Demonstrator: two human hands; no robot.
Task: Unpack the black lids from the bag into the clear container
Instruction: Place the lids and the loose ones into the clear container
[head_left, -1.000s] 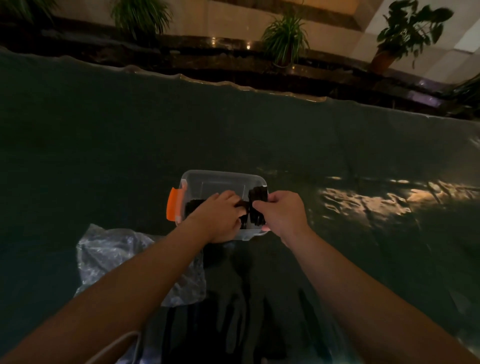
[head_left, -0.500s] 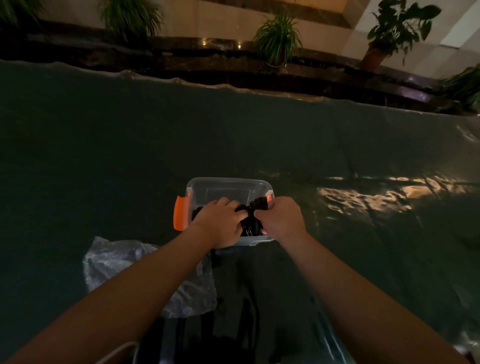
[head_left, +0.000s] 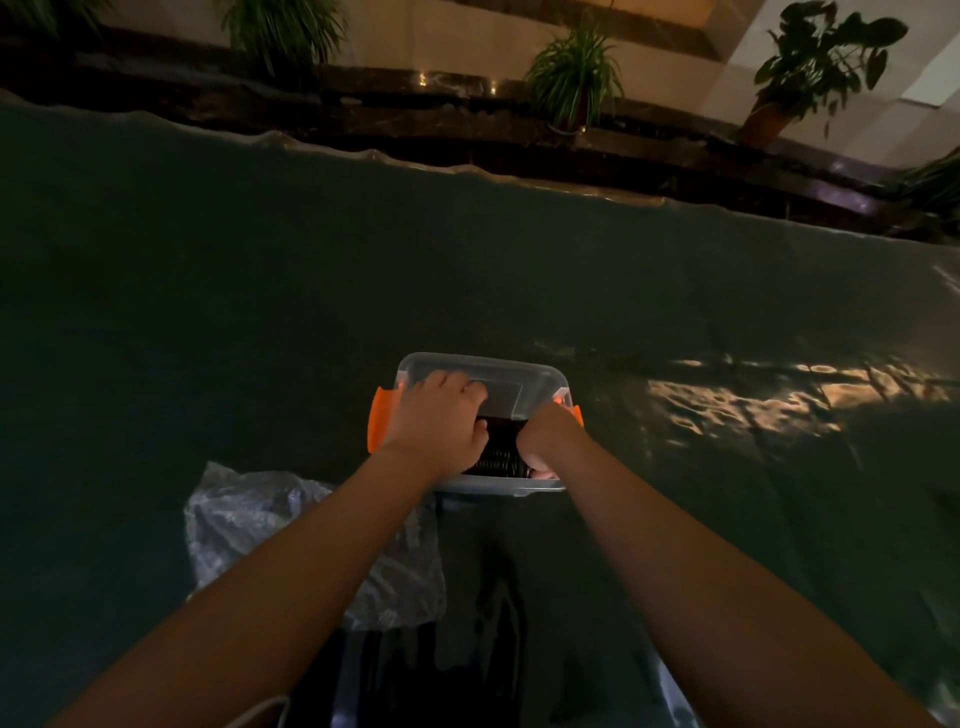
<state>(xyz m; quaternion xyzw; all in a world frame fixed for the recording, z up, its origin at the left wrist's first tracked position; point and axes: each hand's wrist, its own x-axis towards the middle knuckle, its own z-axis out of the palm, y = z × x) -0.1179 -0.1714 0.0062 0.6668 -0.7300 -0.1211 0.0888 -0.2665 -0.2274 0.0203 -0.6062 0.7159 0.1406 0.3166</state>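
Observation:
A clear container with orange side latches stands on the dark green table cover. A row of black lids lies inside it, stacked on edge. My left hand reaches into the container's left half and presses against the left end of the row. My right hand is down in the right half, curled around the right end of the same row. The crumpled clear plastic bag lies to the near left, partly under my left forearm. What is left inside the bag cannot be told.
The table cover spreads wide on all sides, with a bright light reflection at the right. A dark ledge with potted plants runs beyond the far table edge. A dark patch shows at the near edge between my arms.
Both hands have gone down from above the container's near rim into it with the black lids. The row now lies inside. My left hand has stretched further toward the far wall.

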